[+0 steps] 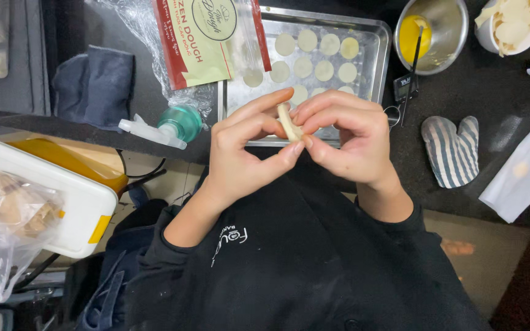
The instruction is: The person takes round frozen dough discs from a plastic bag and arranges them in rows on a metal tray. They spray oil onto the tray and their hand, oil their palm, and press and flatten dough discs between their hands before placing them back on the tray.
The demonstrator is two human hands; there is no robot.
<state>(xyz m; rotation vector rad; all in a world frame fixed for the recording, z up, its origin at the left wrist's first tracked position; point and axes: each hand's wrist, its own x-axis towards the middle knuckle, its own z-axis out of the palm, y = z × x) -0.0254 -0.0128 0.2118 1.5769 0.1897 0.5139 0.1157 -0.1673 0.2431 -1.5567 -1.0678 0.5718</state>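
Pinching a folded dough round (289,122) between both hands, left hand (240,150) and right hand (345,138) pressing thumbs and forefingers together along its seam, just above the dark counter edge. Probably best sealing evenly, working along the edge without tearing. Beyond, lying on a metal tray (372,37), more dough discs (317,58); further right, standing, a bowl of yellow wash (430,34).

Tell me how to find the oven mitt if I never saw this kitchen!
Start at the metal baking tray holding pale dough circles on the dark counter. Look just right of it, below the steel bowl of yellow liquid. The oven mitt lies flat there, the only striped cloth thing, grey and white, shaped like a mitten.
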